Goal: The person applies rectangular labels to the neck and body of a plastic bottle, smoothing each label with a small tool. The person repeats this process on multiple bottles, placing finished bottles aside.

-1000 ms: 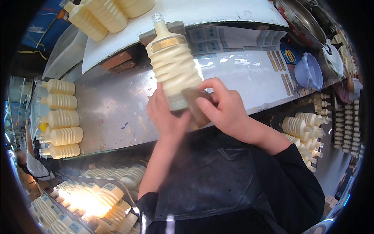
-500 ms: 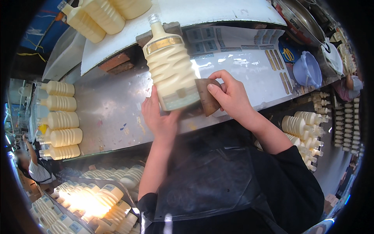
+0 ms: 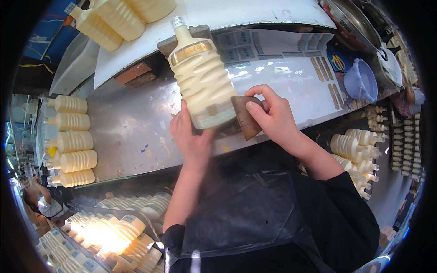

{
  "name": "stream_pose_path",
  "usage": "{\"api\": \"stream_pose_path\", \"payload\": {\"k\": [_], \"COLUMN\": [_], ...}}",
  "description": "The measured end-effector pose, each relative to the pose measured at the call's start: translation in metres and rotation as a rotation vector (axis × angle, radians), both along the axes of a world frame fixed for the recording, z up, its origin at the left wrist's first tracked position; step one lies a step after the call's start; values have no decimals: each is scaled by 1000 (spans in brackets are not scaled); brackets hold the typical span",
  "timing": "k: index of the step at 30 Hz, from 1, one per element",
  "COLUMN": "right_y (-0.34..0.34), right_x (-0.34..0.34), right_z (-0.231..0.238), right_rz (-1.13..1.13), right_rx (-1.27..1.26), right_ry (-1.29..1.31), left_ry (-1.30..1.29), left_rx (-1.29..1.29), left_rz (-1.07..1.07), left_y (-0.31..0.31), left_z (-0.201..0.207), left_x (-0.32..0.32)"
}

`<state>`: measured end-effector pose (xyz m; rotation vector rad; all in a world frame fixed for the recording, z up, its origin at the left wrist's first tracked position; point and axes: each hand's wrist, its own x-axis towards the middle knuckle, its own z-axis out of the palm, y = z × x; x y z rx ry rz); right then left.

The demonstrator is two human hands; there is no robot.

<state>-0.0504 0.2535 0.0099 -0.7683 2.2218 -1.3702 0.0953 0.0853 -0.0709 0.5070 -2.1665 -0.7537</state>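
Note:
A cream-coloured ribbed bottle (image 3: 205,84) with a clear screw neck and a gold label band lies tilted, its neck on dark blocks (image 3: 169,46). A pale see-through label strip with a small dark square sits near its base. My left hand (image 3: 190,139) is closed around the base end, thumb on the left side and other fingers partly hidden beneath. Between the thumb and fingers of my right hand (image 3: 272,114) is a flat brown scraper (image 3: 246,122). Its edge meets the bottle's lower right side; whether it presses there I cannot tell.
Label sheets (image 3: 291,84) with gold strips cover the metal table's right half, near a lilac bucket (image 3: 359,81). Several cream bottles line the left edge (image 3: 72,139); more stand on the white shelf (image 3: 116,25). Crates of bottles (image 3: 109,232) are lower left; another person works beyond.
The bottle's base and both my hands have shifted slightly to the right. The scraper stays in my right hand, slightly lower beside the base. The bottle's neck remains on the blocks.

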Motion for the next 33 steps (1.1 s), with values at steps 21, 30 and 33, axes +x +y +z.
{"api": "stream_pose_path", "payload": {"k": [21,30,33], "right_y": [-43,-11,5], "right_x": [-31,-6,11], "right_z": [-18,-33,-28], "right_rz": [23,149,239], "right_rx": [-290,-387,-370], "right_ry": [655,797,843], "left_ry": [-34,66,75], "left_rx": [444,546,548], "left_rz": [53,-70,-97], "left_y": [10,0,-4], "left_z": [18,4,-1], "left_x": [-20,-15,-14]}}
